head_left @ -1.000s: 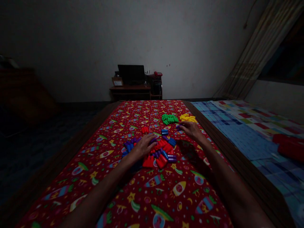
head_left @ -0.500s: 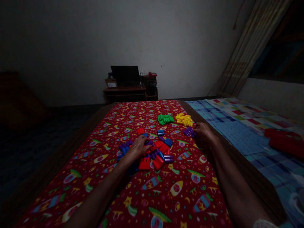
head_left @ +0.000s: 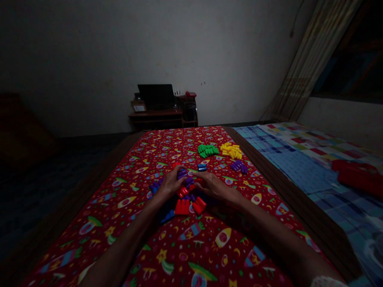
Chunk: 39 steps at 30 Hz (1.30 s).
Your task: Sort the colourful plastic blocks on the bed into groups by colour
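Note:
Between the thumb and forefinger of my left hand [head_left: 170, 184] is a purple plastic block [head_left: 182, 173], ridged along its length. My right hand [head_left: 217, 186] reaches over the right side of the mixed pile, its fingers stretched out and apart near the red pieces; some blocks beneath it are hidden. Red blocks [head_left: 182, 207] and blue blocks [head_left: 167, 216] lie in the pile around both hands, with purple ones among them. A blue block [head_left: 202, 168] rests just beyond my right fingers. Further right sits a small purple group [head_left: 238, 166].
Green blocks [head_left: 208, 150] and yellow blocks [head_left: 231, 150] form separate heaps towards the back right. Everything lies on a red patterned cloth [head_left: 191, 259]. A blue checked bedspread [head_left: 278, 155] with a red bundle [head_left: 357, 175] is at right. A desk with a monitor [head_left: 156, 96] stands against the wall.
My right hand has left the purple group at right and come left to the mixed pile. My left hand has shifted slightly, and a purple block now shows in its fingers.

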Tool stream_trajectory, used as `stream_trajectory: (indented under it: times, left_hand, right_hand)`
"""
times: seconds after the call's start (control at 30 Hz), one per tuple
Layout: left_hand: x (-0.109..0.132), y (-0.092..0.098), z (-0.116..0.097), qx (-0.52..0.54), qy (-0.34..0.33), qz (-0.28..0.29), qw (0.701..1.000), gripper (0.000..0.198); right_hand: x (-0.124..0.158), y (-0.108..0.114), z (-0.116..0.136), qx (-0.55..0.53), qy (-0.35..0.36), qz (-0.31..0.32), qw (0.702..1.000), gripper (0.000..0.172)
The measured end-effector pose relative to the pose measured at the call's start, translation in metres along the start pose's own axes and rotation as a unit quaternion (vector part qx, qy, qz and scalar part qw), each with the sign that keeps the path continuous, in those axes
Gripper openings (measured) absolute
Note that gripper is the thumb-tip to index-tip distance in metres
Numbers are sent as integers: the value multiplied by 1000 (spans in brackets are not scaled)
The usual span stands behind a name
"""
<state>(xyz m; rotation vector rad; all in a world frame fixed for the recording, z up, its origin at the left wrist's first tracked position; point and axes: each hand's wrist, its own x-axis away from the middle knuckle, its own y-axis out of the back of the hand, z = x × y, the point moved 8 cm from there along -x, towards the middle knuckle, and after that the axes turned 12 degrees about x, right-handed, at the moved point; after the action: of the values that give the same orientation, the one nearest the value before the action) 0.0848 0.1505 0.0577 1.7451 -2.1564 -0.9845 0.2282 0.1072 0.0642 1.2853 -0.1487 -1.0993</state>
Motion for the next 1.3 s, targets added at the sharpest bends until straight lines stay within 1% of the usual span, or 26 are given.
stream_trajectory:
  times: [0.07,0.13,0.2,0.27,0.37,0.43,0.5,0.57,0.6,0.67,0.73,0.8,0.83,0.87,0.93,0.97,1.03,1.1,1.13,1.2,1.27,1.3]
  left_hand:
    - [3,-7,-10,29,-27,15,999,52]
    - [7,-19,-20,53,-51,46,996,65]
    - [10,-28,-26,64,-63,66,994,74]
    - [11,-30,-27,62,-68,63,994,77]
    - [8,-21,-21,38,-92,30,995,71]
    - [6,-16,-13,0,-108,17,994,57]
    - [4,-18,-1,-46,-99,30,994,41]
    - [2,-24,10,-77,-73,59,993,33]
    - [2,-27,14,-84,-61,73,992,32]
    - [2,-30,17,-90,-46,86,991,36]
    - [2,-29,17,-94,-31,83,992,43]
    - [2,-27,16,-100,-10,84,991,47]
    - [2,-26,15,-101,-1,87,991,46]
    - [2,-26,15,-99,6,92,991,46]
    - [1,-23,12,-89,12,91,992,44]
    - [1,-21,11,-84,12,85,993,43]
    - [0,-14,8,-79,10,63,995,42]
    - [-1,-6,5,-79,10,37,996,42]
    - [-1,-3,4,-79,8,26,997,42]
    - [-1,4,1,-73,-4,4,997,42]
    - [-1,9,-3,-63,-21,-16,998,42]
    - [-1,11,-6,-58,-30,-26,998,43]
  right_hand:
    - [1,1,-3,-22,-4,-16,1000,47]
    - [-1,0,-9,-60,-22,-14,998,44]
    - [-4,-2,-13,-83,-39,0,996,37]
    - [-7,0,-19,-73,-57,8,996,30]
    - [-9,16,-38,-31,-109,1,994,23]
    - [-7,32,-58,-5,-153,-3,988,23]
    - [-3,46,-78,14,-190,-8,982,23]
    - [0,52,-86,14,-199,-16,980,22]
    - [1,50,-85,4,-191,-17,981,22]
    - [1,37,-71,-18,-153,-4,988,24]
    - [0,15,-45,-13,-89,33,995,28]
    - [1,-4,-19,29,-29,64,997,34]
    - [1,-10,-9,49,-6,71,996,37]
    - [0,-12,-3,61,9,70,996,38]
    - [-3,-3,-5,57,3,40,998,37]
    - [-5,8,-12,48,-14,16,999,37]
    - [-6,36,-38,51,-70,-40,995,37]
    - [0,67,-70,100,-145,-78,981,41]
    - [6,81,-87,138,-186,-80,969,43]
    - [22,99,-118,218,-273,-46,936,41]
    - [39,106,-142,276,-343,21,898,34]
    - [45,105,-150,293,-362,56,883,30]
